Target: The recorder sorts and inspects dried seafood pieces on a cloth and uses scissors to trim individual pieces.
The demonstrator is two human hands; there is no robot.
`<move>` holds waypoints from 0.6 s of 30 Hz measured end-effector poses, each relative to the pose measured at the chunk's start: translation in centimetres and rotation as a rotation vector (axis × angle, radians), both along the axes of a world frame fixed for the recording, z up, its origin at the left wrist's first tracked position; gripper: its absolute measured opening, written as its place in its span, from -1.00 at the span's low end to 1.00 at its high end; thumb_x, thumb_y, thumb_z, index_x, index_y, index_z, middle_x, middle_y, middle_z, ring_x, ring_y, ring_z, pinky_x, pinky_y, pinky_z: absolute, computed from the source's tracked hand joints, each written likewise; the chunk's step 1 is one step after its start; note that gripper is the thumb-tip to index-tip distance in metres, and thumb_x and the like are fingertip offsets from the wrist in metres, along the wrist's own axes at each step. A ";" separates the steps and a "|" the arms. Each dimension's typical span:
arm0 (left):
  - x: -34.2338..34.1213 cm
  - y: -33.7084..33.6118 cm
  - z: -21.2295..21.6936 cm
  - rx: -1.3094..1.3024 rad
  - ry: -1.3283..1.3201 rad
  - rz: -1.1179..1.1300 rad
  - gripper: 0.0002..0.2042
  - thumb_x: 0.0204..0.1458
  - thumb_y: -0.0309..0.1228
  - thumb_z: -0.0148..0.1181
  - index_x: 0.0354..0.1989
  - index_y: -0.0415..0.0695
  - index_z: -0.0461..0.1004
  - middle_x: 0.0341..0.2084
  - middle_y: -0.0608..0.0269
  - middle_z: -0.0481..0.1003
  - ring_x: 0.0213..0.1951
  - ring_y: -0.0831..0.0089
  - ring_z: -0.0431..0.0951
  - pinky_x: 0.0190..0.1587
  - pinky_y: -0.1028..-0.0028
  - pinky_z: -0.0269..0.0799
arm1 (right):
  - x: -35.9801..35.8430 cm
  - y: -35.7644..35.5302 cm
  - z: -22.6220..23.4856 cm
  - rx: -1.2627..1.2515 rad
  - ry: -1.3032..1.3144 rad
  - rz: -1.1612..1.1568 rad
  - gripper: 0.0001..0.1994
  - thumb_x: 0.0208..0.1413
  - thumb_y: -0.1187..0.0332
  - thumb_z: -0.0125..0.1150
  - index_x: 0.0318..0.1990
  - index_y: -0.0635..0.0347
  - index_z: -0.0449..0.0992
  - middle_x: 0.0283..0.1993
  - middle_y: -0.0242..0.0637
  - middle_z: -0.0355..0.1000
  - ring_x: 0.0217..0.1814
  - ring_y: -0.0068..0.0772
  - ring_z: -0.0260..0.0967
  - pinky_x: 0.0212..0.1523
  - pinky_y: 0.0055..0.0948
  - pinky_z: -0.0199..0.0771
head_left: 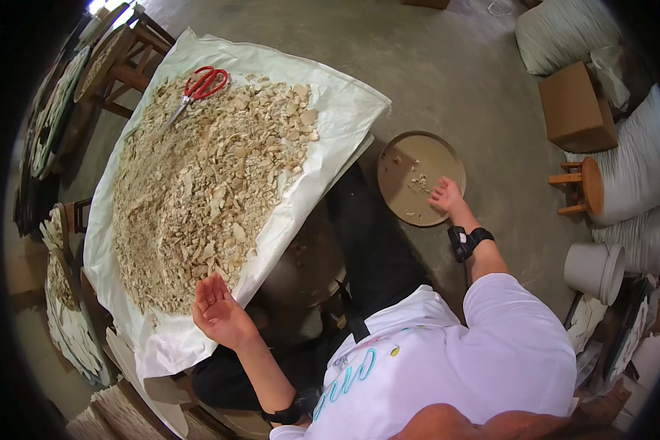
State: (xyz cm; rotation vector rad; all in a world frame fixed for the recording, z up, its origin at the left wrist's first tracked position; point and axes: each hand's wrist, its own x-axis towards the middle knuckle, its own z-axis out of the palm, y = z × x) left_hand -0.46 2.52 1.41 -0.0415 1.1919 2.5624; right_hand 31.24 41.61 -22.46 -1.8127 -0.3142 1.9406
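Note:
A large heap of pale, dry flakes and chips point(205, 183) lies on a white woven sheet point(345, 99) in front of me to the left. My left hand point(224, 314) is at the heap's near edge, palm turned up and fingers loosely bent, with nothing visible in it. On the floor to the right is a round brown tray point(407, 161) with a few small pale pieces point(419, 181) scattered in it. Over the tray's right rim hangs my right hand point(447, 196), its fingers apart above those pieces. Red-handled scissors point(191, 94) rest on the far part of the heap.
Along the right stand a cardboard box point(578, 108), a small wooden stool point(584, 185), a pale bucket point(594, 271) and stuffed white sacks point(642, 161). Wooden stools point(128, 66) and stacked trays point(51, 132) line the left. Another round vessel point(308, 268) sits beneath the sheet's edge.

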 end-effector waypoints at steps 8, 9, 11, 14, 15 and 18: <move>-0.5 0.0 -0.1 0.017 -0.041 -0.071 -0.67 0.04 -0.27 -0.17 -0.20 -0.29 0.37 -0.28 0.10 0.42 -0.10 0.25 0.35 0.08 0.26 0.15 | -0.3 4.1 6.0 0.208 -0.257 0.328 -0.62 0.02 0.23 -0.05 0.01 0.14 0.27 -0.07 -0.17 0.34 0.05 -0.37 0.21 0.04 -0.22 0.14; -0.6 0.2 -0.1 0.003 -0.064 -0.073 -0.67 0.04 -0.27 -0.17 -0.20 -0.28 0.37 -0.29 0.12 0.43 -0.12 0.27 0.36 0.06 0.26 0.17 | -0.6 5.0 7.4 0.298 -0.220 0.450 -0.62 0.01 0.28 -0.04 0.00 0.20 0.28 -0.11 -0.20 0.35 -0.09 -0.44 0.28 -0.06 -0.34 0.25; -0.8 0.2 -0.3 -0.012 -0.086 -0.071 -0.67 0.04 -0.26 -0.17 -0.21 -0.27 0.38 -0.29 0.13 0.43 -0.13 0.29 0.37 0.04 0.26 0.19 | -1.7 6.0 9.9 0.386 -0.179 0.576 -0.63 0.01 0.32 -0.02 -0.01 0.25 0.29 -0.15 -0.23 0.36 -0.23 -0.51 0.35 -0.16 -0.47 0.36; -1.3 -0.7 0.0 -0.001 -0.118 -0.084 -0.67 0.04 -0.25 -0.17 -0.22 -0.27 0.38 -0.30 0.14 0.43 -0.18 0.31 0.39 0.01 0.25 0.23 | -6.5 5.4 15.2 0.602 -0.106 0.872 -0.68 -0.03 0.42 -0.01 -0.07 0.26 0.34 -0.20 -0.28 0.37 -0.42 -0.58 0.35 -0.32 -0.66 0.39; -1.6 -0.9 0.2 -0.021 -0.152 -0.120 -0.67 0.04 -0.25 -0.16 -0.22 -0.26 0.39 -0.31 0.14 0.44 -0.22 0.31 0.40 -0.02 0.25 0.25 | -8.2 4.9 17.0 0.683 -0.035 0.956 -0.69 -0.04 0.42 0.00 -0.09 0.25 0.36 -0.24 -0.31 0.37 -0.40 -0.60 0.34 -0.31 -0.65 0.39; -2.4 -0.7 0.3 -0.054 -0.199 -0.148 -0.68 0.03 -0.26 -0.15 -0.23 -0.26 0.39 -0.34 0.14 0.44 -0.28 0.31 0.42 -0.08 0.25 0.31 | -13.2 3.1 22.0 0.815 0.110 1.162 -0.69 -0.04 0.43 -0.01 -0.08 0.25 0.35 -0.24 -0.34 0.37 -0.35 -0.61 0.33 -0.25 -0.62 0.37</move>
